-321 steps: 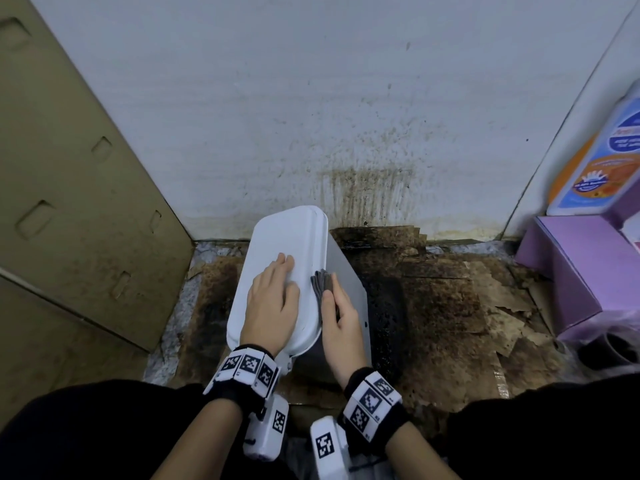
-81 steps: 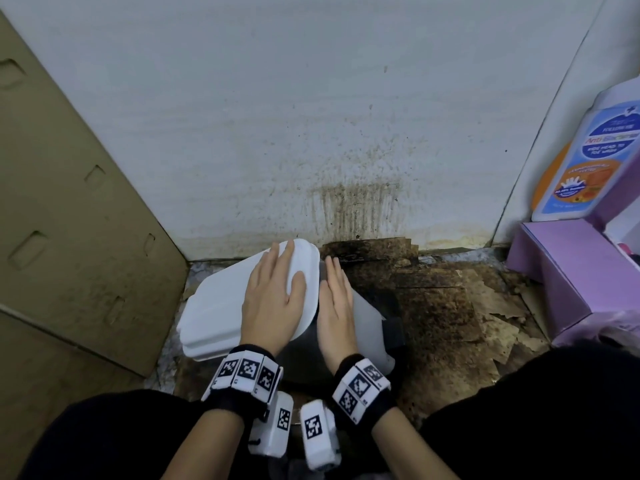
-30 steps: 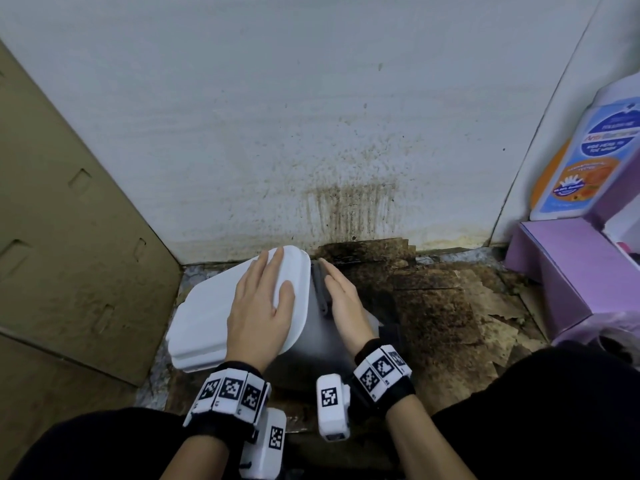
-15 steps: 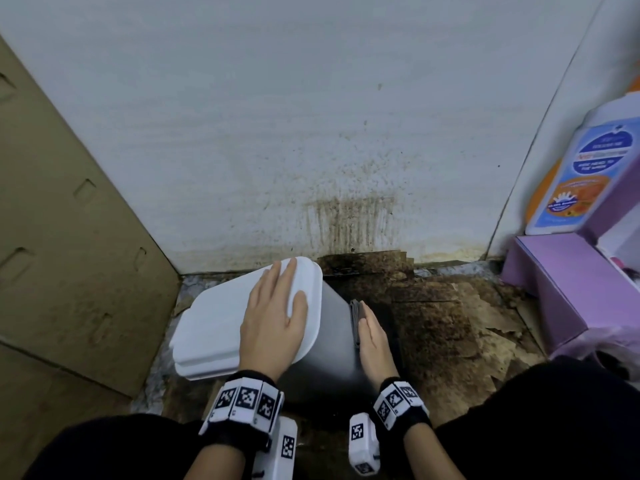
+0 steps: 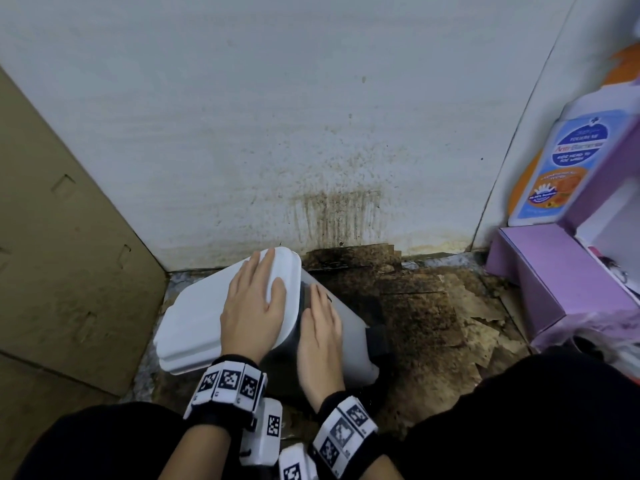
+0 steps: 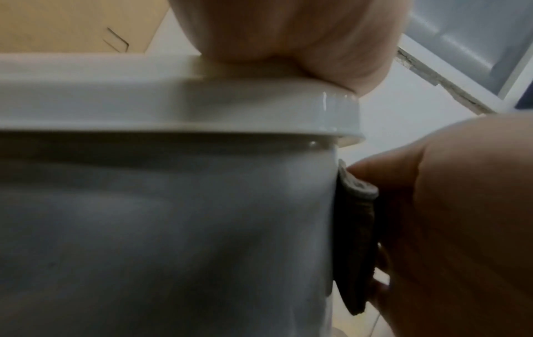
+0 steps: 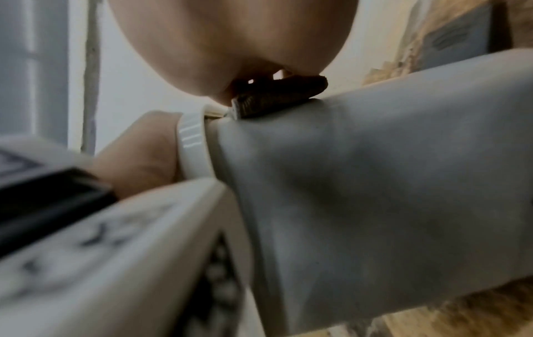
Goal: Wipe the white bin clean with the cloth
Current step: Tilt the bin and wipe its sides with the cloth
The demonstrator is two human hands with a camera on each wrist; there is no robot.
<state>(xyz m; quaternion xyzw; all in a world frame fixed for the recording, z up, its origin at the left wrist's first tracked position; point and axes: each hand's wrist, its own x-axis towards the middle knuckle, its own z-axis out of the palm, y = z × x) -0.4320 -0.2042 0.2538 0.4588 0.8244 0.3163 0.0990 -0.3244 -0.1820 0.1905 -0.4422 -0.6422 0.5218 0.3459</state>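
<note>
The white bin (image 5: 349, 334) is tipped over toward the left on the floor (image 5: 426, 306), its lid (image 5: 194, 323) facing up and to the left, its body running down to the right beneath both hands. The left hand (image 5: 254, 306) lies flat on the lid, fingers straight and spread a little, their tips near the lid's far edge; in the left wrist view the heel of this hand (image 6: 303, 34) sits on the lid's rim (image 6: 173, 102). The right hand (image 5: 320, 337) lies just right of the left one, palm down on the bin's side wall directly below the lid's rim, fingers straight and together. Under it is the cloth (image 6: 357, 228), a dark grey folded pad pressed between the palm and the wall; the right wrist view shows the cloth (image 7: 282, 95) flat against the bin's upper edge next to the rim. The hands are close side by side but not touching, parted by the lid's edge. Beyond the fingertips stands a stained wall (image 5: 332, 216). Left of the left hand leans a cardboard sheet (image 5: 69, 254); well right of the right hand are a purple box (image 5: 554, 278) and a bottle (image 5: 568, 168).
</note>
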